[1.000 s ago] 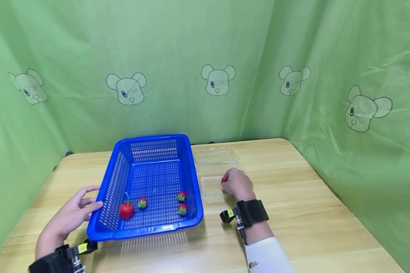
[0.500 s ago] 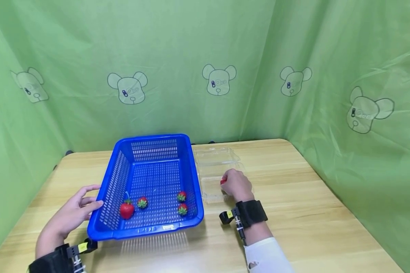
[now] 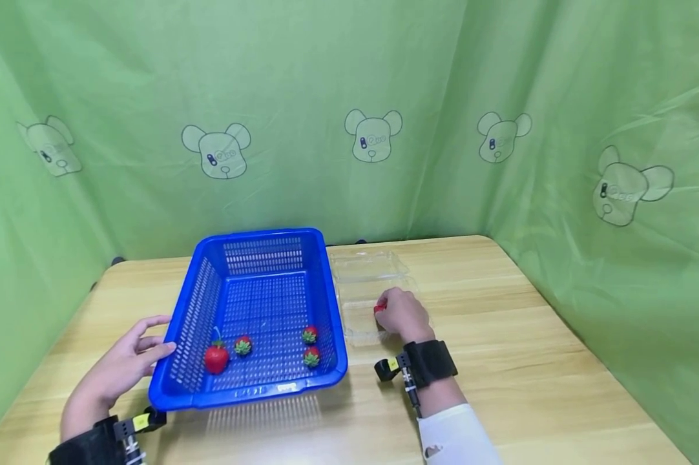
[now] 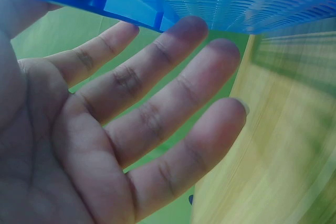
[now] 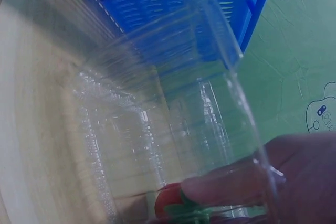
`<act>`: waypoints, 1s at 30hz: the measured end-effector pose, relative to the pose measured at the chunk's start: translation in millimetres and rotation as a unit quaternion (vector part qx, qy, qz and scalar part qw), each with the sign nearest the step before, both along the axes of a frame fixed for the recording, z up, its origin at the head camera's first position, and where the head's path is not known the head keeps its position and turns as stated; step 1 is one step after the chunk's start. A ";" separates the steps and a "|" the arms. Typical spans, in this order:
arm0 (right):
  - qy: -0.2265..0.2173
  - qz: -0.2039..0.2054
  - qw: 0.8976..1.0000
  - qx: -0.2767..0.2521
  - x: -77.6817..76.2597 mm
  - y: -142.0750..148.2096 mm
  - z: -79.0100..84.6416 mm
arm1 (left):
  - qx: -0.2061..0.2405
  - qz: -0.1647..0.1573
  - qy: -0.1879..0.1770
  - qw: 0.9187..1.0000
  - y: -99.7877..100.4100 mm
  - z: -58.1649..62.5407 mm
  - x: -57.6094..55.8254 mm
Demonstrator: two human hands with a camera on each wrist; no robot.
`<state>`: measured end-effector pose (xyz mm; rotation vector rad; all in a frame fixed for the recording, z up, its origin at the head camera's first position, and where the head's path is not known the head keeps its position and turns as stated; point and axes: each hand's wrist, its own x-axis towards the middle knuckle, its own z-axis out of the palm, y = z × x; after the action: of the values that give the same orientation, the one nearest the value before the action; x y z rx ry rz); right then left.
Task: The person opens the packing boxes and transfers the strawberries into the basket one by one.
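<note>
My left hand point(image 3: 123, 358) is at the left rim of a blue plastic basket point(image 3: 247, 391). Its thumb lies over the rim, and the forefinger touches from below; the other fingers spread loosely under it, as the left wrist view shows. Inside the basket are a larger strawberry point(image 3: 216, 358) and several small ones, such as the strawberry point(image 3: 242, 345). My right hand point(image 3: 404, 314) reaches into a clear plastic clamshell box point(image 3: 358, 320) and pinches a red strawberry point(image 5: 169, 198) with green leaves. The hand hides most of that strawberry in the head view.
The basket and clear box stand side by side on a wooden table point(image 3: 500, 361). The box's transparent lid point(image 3: 364, 265) lies folded back toward the far edge. A green curtain point(image 3: 303, 77) hangs behind and at both sides.
My right hand and the strawberry shift very slightly left within the clear box. The left hand and basket stay in place.
</note>
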<state>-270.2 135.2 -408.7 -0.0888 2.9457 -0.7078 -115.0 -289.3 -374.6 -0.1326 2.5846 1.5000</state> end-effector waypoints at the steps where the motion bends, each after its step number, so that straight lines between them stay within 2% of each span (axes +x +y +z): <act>1: -0.001 0.000 1.000 -0.003 -0.6 0.1 0.2 | 0.000 0.000 0.001 1.000 0.0 -0.2 -0.2; 13: 0.014 0.008 0.996 -0.092 1.3 1.3 5.4 | 0.007 -0.009 0.013 1.000 0.7 0.2 -1.3; 30: 0.017 0.017 0.993 -0.113 2.8 0.2 8.9 | 0.010 -0.004 0.004 1.000 2.1 0.8 -1.2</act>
<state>-267.4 135.4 -399.8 -0.1694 2.8756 -1.0408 -116.2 -287.3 -373.8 -0.1153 2.5715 1.5266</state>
